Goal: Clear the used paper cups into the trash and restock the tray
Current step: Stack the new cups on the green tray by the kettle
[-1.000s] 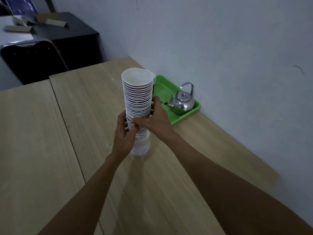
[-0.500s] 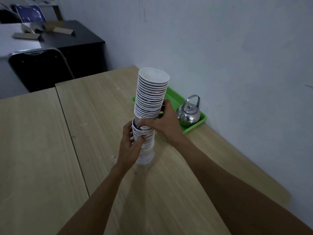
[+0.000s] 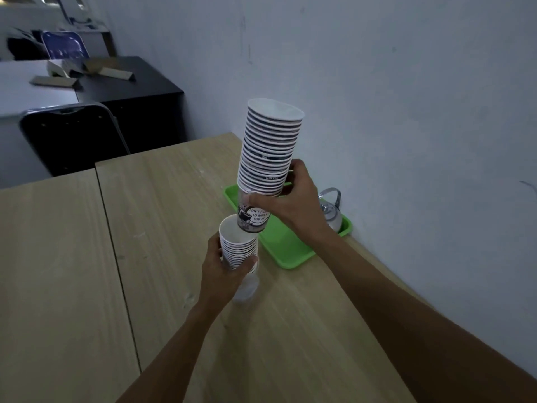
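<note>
My right hand (image 3: pixel 286 203) grips the tall upper stack of paper cups (image 3: pixel 268 149) near its bottom cup, which carries a printed coffee design. This stack is lifted just out of the short lower stack of cups (image 3: pixel 238 247), which my left hand (image 3: pixel 222 276) holds above the table. A clear plastic sleeve (image 3: pixel 247 289) hangs below the lower stack. The green tray (image 3: pixel 286 251) lies behind the cups against the wall, with a steel kettle (image 3: pixel 331 213) on its far end, partly hidden by my right wrist.
Two wooden tables (image 3: pixel 174 286) meet at a seam on the left. A black chair (image 3: pixel 72 132) stands beyond the far edge, with a dark cabinet (image 3: pixel 139 94) holding cardboard pieces behind it. The wall runs close along the right.
The single stack has split in two. My right hand has raised the upper part up and away, while my left hand keeps the lower cups.
</note>
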The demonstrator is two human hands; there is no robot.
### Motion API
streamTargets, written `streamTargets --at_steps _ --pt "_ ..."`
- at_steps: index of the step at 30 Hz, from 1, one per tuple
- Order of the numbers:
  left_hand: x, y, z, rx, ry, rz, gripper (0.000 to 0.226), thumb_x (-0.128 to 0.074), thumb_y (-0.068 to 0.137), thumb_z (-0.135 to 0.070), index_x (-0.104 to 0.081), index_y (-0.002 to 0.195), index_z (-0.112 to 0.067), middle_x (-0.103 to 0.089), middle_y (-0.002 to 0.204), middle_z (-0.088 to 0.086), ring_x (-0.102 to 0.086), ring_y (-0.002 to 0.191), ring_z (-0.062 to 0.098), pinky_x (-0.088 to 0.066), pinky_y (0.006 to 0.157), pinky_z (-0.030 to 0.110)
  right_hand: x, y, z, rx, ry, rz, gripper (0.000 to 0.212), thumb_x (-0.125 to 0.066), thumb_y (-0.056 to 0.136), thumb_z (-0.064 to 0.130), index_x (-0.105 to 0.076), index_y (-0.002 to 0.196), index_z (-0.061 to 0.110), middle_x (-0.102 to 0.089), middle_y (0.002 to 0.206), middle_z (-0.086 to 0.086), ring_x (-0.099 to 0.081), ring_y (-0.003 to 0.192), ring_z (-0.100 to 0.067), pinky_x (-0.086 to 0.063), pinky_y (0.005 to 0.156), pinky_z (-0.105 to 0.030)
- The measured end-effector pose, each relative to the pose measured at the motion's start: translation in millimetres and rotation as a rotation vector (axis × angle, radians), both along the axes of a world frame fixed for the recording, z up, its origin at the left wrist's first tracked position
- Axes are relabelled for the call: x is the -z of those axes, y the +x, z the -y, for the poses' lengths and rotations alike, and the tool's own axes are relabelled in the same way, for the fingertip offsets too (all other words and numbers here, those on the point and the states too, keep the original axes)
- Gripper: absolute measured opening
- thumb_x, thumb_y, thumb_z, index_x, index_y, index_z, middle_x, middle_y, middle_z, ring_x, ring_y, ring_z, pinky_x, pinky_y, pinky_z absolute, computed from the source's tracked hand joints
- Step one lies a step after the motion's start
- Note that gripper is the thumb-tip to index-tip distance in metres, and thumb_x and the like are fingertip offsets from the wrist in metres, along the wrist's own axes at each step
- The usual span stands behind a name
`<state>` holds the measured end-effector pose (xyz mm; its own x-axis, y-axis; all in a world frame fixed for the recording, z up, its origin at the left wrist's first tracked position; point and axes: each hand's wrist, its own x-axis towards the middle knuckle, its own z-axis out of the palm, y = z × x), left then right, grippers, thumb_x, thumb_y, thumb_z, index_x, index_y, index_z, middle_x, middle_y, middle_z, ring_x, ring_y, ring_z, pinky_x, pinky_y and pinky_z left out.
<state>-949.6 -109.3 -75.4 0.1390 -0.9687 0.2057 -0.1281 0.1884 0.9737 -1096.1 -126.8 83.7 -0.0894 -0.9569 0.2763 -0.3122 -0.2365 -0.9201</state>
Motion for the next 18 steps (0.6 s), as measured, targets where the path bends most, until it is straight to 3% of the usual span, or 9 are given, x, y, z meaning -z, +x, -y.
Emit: streamTargets --at_steps 3,10,14,18 --pt "0.3 -1.3 16.6 -0.030 -0.003 -0.012 0.084 -0.083 0.053 -0.040 -0.047 0.128 -0.024 -0.062 0.118 -0.014 -0.062 0.102 0.004 -0.054 0.082 0.027 -3.8 -11.4 22.0 0.004 -0.016 -0.011 0.075 -0.090 0.057 0.018 -0.046 0.118 0.012 -0.064 0.108 0.001 -0.066 0.092 -0.010 -0.059 0.075 -0.033" --pt "-1.8 -7.9 59.0 -0.133 -0.031 0.021 0.085 -0.075 0.047 -0.046 -0.047 0.124 -0.023 -0.059 0.109 -0.022 -0.059 0.091 -0.012 -0.049 0.072 0.008 9.5 -38.8 83.5 0.037 -0.015 -0.048 0.074 -0.091 0.056 0.025 -0.046 0.114 0.018 -0.062 0.102 0.010 -0.064 0.092 -0.008 -0.058 0.074 -0.030" --pt "6.8 -2.4 77.9 -0.204 -0.041 0.041 0.079 -0.078 0.050 -0.041 -0.047 0.121 -0.026 -0.062 0.112 -0.012 -0.062 0.101 0.005 -0.055 0.082 0.032 18.3 -50.2 119.3 0.026 -0.018 -0.040 0.075 -0.091 0.057 0.023 -0.046 0.116 0.015 -0.058 0.099 0.016 -0.061 0.089 0.001 -0.055 0.067 -0.015" --pt "8.1 -1.4 95.9 -0.237 -0.054 0.054 0.080 -0.077 0.050 -0.041 -0.047 0.122 -0.024 -0.062 0.113 -0.004 -0.062 0.102 0.012 -0.055 0.082 0.034 24.0 -56.4 157.4 0.005 -0.023 -0.022 0.074 -0.089 0.059 0.019 -0.044 0.118 0.013 -0.056 0.098 0.017 -0.058 0.087 0.004 -0.053 0.064 -0.010"
